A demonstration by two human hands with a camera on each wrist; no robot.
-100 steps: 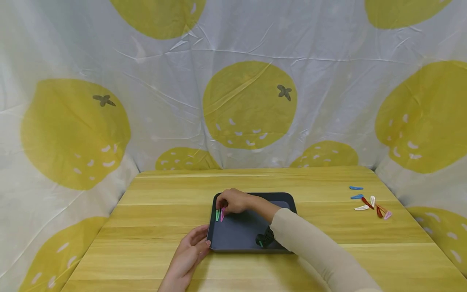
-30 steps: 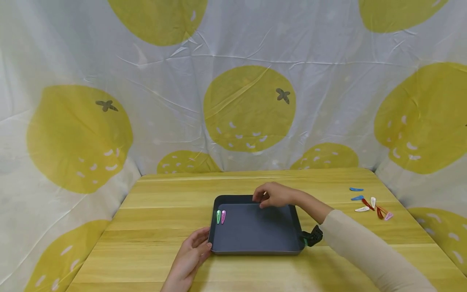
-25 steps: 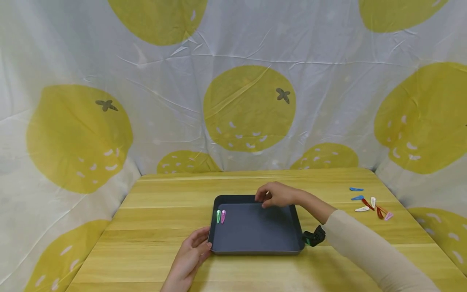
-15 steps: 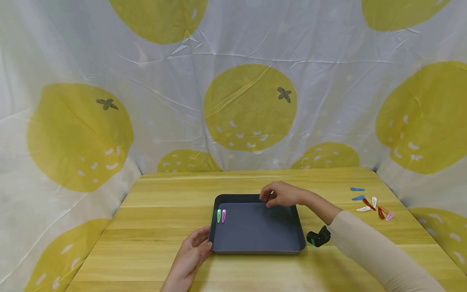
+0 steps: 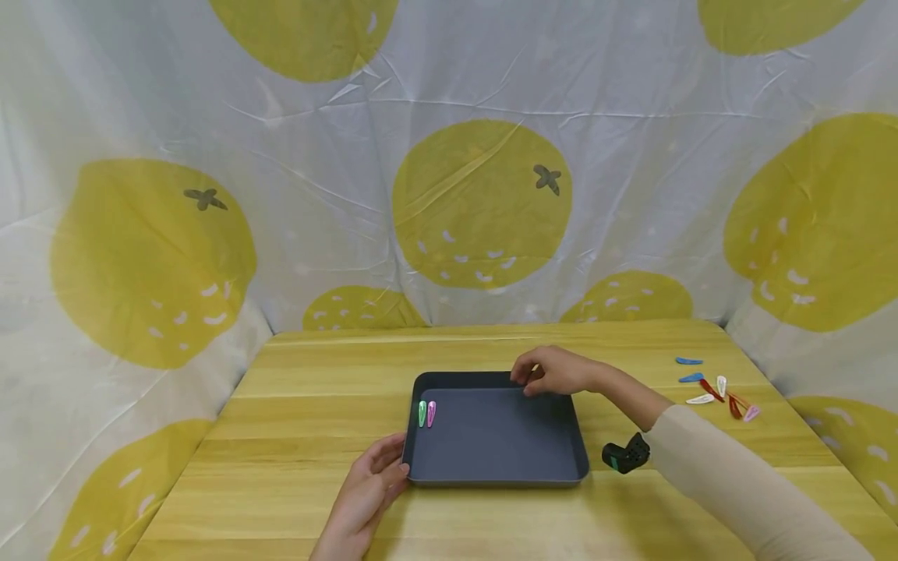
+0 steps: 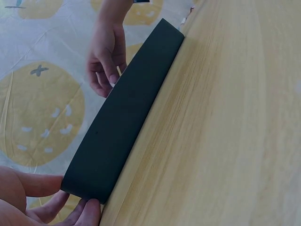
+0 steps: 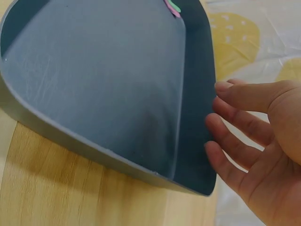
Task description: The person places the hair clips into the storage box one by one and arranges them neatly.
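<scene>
A dark grey rectangular tray (image 5: 491,444) lies on the wooden table. Inside it, near the left wall, a green hair clip (image 5: 422,414) and a pink hair clip (image 5: 431,414) lie side by side. My left hand (image 5: 365,487) holds the tray's near left corner, thumb at the front and fingers along the side. In the left wrist view its fingertips (image 6: 91,207) touch the corner. My right hand (image 5: 557,370) hovers over the tray's far right edge, fingers loosely bent. The right wrist view shows nothing held in that hand (image 7: 263,136).
Several loose hair clips lie at the table's right: blue clips (image 5: 691,377), white clips (image 5: 700,399), red clips (image 5: 735,407) and a pink clip (image 5: 751,413). A black device (image 5: 627,454) hangs at my right wrist. A lemon-print cloth (image 5: 484,210) stands behind the table (image 5: 337,358).
My right hand has let go of the pink clip beside the green one and moved right across the tray to its far right edge. My left hand has stayed at the corner.
</scene>
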